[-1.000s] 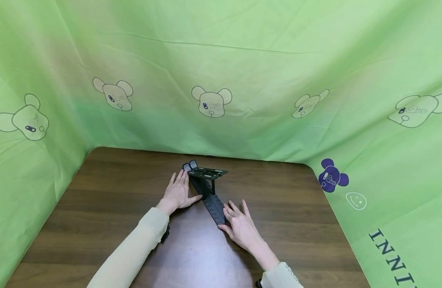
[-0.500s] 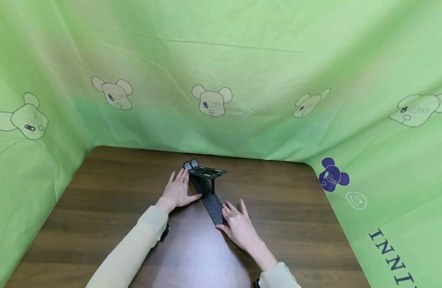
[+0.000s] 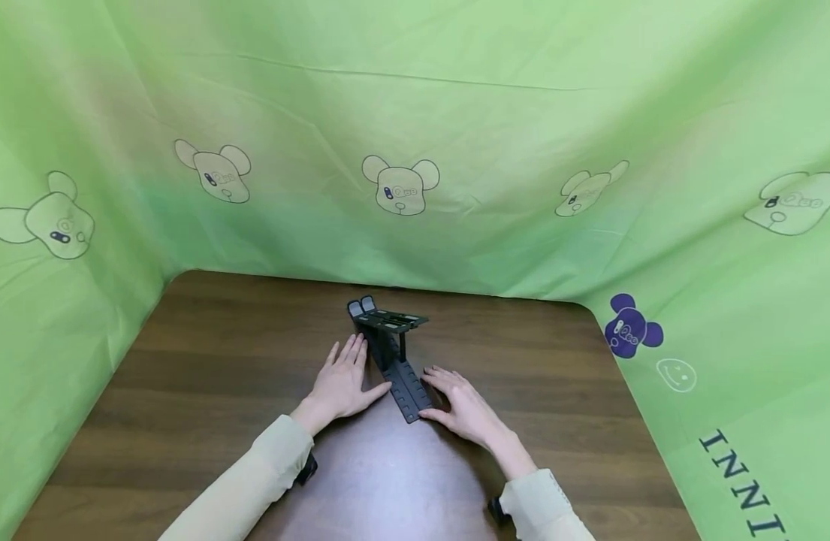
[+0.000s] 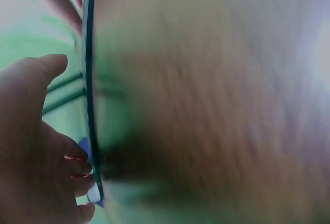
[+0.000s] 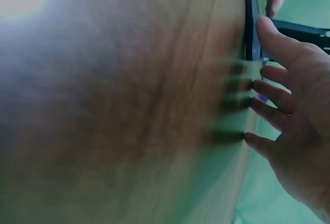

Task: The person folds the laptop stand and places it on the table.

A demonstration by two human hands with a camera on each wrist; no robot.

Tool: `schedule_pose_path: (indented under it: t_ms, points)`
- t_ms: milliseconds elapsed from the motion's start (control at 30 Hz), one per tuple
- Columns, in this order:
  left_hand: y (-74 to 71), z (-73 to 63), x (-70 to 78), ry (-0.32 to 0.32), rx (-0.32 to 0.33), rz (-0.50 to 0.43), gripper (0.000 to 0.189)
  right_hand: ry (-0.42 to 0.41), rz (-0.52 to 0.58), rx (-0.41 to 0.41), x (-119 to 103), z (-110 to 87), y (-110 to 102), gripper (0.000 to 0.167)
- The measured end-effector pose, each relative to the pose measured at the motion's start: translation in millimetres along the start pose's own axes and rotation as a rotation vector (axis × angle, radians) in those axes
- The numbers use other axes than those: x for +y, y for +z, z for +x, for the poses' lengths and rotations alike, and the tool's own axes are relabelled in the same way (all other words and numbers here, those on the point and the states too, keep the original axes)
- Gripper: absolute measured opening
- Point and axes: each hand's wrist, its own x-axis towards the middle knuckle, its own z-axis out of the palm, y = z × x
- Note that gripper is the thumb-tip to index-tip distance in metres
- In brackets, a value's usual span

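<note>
A black folding laptop stand stands unfolded on the table, its flat base running diagonally and its upper plate raised on a thin post. Two upright hooks with grey pads rise at its far left end. My left hand lies along the left side of the base, fingers extended and thumb spread toward the base's edge. At the near right end is my right hand, its thumb at the base's corner and its fingers loosely spread. In the left wrist view the base shows edge-on, beside the fingers.
The brown wooden table extends around the stand. A green cloth with printed bear heads hangs along the table's back and sides.
My left hand has slid nearer to me and right along the base, away from the hooks. My right hand has shifted slightly right, its fingers lower and looser. The stand looks nearly unmoved.
</note>
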Motion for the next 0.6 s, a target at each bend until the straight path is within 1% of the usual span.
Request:
schedule_pose_path:
  t_ms: [133,233,300,333,467,600]
  points:
    - [3.5,-2.4,8.7,0.008,0.011,-0.021,0.100,0.008,0.044,-0.069,-0.6,9.9,-8.7,0.088]
    - [6.7,-2.0,10.9,-0.008,0.013,-0.015,0.100,0.012,0.088,-0.136,-5.5,18.9,-16.8,0.095]
    - [8.7,-1.1,11.0,-0.017,0.011,-0.005,0.101,0.025,0.105,-0.186,-10.4,23.7,-22.4,0.098]
    - [9.6,-0.4,10.9,-0.020,0.008,-0.001,0.102,0.045,0.116,-0.208,-14.7,26.5,-25.9,0.100]
    - [12.3,3.1,10.4,-0.014,0.004,0.010,0.107,0.087,0.082,-0.277,-21.4,30.8,-31.3,0.098]
    - [10.3,4.7,11.2,-0.002,0.006,0.024,0.111,0.101,0.058,-0.290,-23.9,31.4,-31.9,0.094]
